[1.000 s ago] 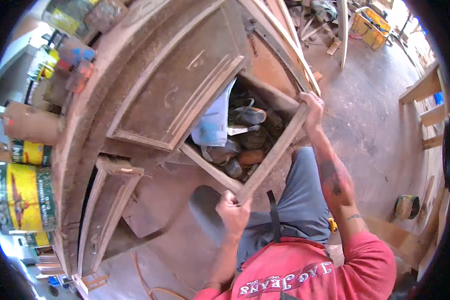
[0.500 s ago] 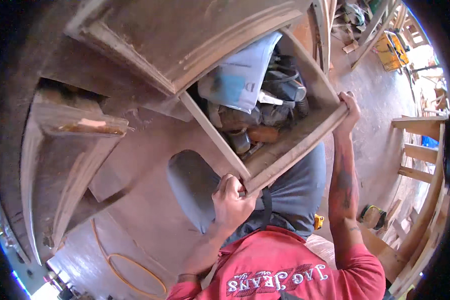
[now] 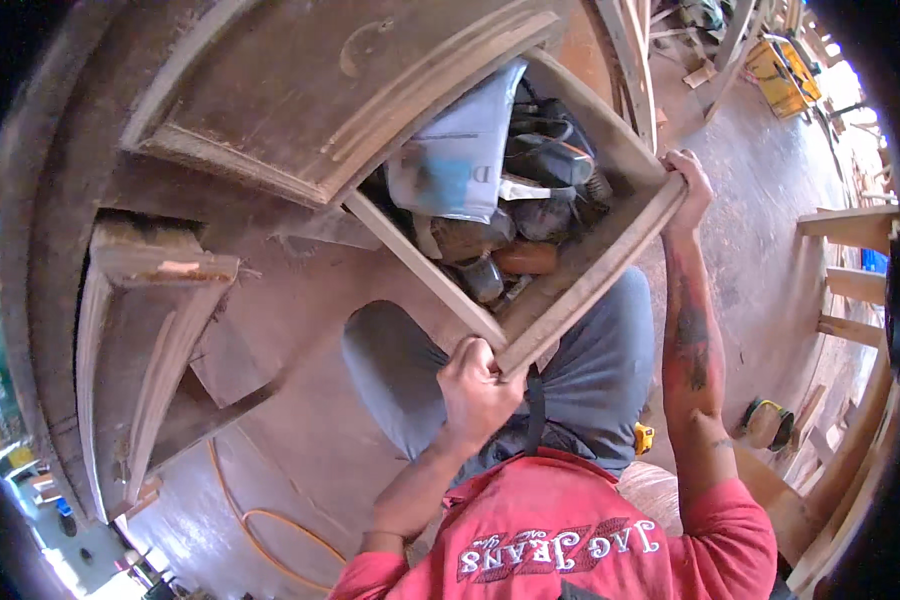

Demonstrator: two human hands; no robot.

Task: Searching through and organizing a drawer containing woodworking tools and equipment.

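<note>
While fingers of your left hand (image 3: 481, 390) and right hand (image 3: 694, 192) clamp the brown wooden drawer (image 3: 592, 276), it's before your grey-trousered knees (image 3: 618, 325) | inside: printed white-and-blue sheet (image 3: 458, 150) | red cloth shirt (image 3: 555, 492): white lettering (image 3: 576, 547)

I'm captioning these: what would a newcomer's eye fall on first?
Probably the wooden drawer at the centre, holding dark clutter and a pale packet, its front gripped by the left hand and the right hand. Next, the red shirt at the lower edge and the yellow crate at upper right.
</note>
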